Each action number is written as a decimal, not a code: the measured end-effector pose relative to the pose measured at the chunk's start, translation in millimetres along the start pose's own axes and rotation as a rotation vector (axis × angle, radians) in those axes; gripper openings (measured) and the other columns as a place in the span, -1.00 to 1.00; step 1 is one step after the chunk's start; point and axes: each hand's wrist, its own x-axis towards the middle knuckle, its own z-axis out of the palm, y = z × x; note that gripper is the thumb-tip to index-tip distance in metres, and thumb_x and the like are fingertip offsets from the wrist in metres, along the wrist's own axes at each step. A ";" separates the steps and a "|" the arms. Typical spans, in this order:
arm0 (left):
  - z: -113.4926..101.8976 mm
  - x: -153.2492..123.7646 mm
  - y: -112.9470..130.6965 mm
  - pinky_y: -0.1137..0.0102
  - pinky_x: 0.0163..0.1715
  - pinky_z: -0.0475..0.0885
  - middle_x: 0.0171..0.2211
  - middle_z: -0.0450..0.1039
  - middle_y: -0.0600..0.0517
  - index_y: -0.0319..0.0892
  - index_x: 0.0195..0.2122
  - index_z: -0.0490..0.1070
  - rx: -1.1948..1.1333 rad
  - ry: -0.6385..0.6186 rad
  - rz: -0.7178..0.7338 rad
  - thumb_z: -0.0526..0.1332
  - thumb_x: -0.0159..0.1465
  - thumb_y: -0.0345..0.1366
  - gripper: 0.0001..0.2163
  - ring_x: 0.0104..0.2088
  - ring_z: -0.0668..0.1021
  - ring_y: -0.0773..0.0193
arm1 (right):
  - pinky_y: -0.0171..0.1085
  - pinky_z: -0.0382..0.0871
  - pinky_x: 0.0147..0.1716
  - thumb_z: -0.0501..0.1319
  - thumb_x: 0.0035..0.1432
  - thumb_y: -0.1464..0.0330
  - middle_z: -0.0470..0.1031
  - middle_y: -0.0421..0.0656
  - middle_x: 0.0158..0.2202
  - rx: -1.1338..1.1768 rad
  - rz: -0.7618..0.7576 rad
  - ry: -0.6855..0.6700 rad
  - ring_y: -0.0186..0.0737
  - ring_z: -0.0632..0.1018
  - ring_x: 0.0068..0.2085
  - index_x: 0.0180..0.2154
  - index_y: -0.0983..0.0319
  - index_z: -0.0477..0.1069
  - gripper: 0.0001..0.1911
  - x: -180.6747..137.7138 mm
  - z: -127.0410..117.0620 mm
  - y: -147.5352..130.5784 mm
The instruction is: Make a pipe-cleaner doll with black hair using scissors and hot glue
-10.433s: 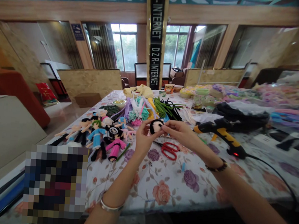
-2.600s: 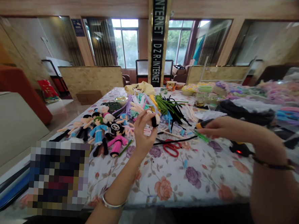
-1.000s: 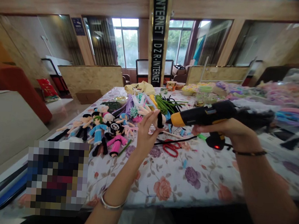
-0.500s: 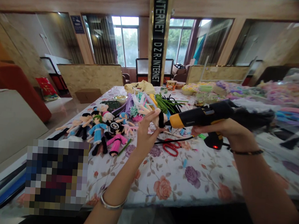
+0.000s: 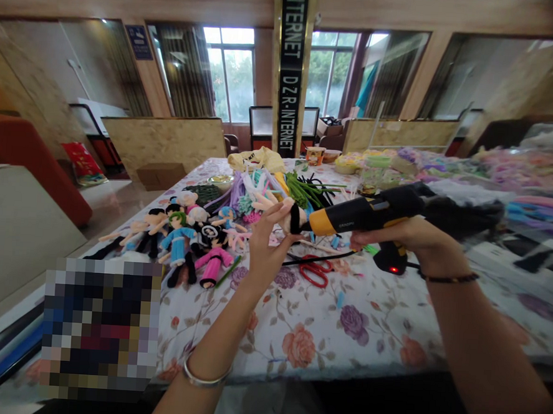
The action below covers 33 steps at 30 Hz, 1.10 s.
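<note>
My left hand [image 5: 271, 238] is closed on a doll's head [image 5: 296, 218], pale with a black fuzzy band, held above the table between thumb and fingers. My right hand [image 5: 399, 236] grips a black and yellow glue gun [image 5: 351, 215], whose red light glows at the base of its handle. The gun points left, and its nozzle is at the black band; whether it touches, I cannot tell. Below the hands lie red-handled scissors [image 5: 316, 272]. Several fuzzy pipe-cleaner dolls [image 5: 181, 238] lie to the left, one of them in pink clothes [image 5: 212, 265].
Bundles of green pipe cleaners [image 5: 305, 190] and lilac ones [image 5: 236, 195] lie behind my left hand. A white power strip [image 5: 502, 261] is at the right. Colourful fuzzy pieces [image 5: 508, 162] are heaped at the far right. A flowered tablecloth [image 5: 297, 321] covers the table.
The view has shifted very slightly. Both hands keep their holds, with the glue gun's nozzle still at the doll's head.
</note>
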 end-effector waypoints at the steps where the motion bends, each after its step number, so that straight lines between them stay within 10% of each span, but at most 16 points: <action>1: -0.2 0.2 0.2 0.21 0.05 0.33 0.02 0.39 -0.09 -0.07 0.04 0.31 0.006 0.006 0.007 0.31 0.07 -0.21 -0.52 0.08 0.41 0.14 | -0.27 0.42 -0.28 0.41 -0.20 0.36 0.55 -0.20 -0.49 -0.001 -0.003 -0.012 -0.27 0.53 -0.40 -0.51 0.26 0.52 -0.86 0.3 0.1 0.1; 20: -6.8 3.4 5.5 0.21 -0.01 0.37 -0.06 0.46 -0.06 -0.08 -0.09 0.42 0.207 0.118 0.038 0.32 0.07 -0.21 -0.64 -0.03 0.50 0.15 | -0.23 0.46 -0.31 0.39 -0.22 0.23 0.52 -0.17 -0.53 0.061 0.126 -0.010 -0.17 0.54 -0.41 -0.58 0.20 0.50 -0.81 12.4 10.0 6.3; 33: 0.4 0.7 -5.7 0.22 0.01 0.39 0.00 0.43 -0.09 -0.09 0.02 0.34 -0.056 0.081 -0.116 0.31 0.07 -0.18 -0.53 0.00 0.48 0.14 | -0.19 0.40 -0.23 0.38 -0.19 0.25 0.52 -0.20 -0.53 -0.091 0.055 0.072 -0.16 0.53 -0.39 -0.64 0.15 0.49 -0.84 3.0 13.1 -6.9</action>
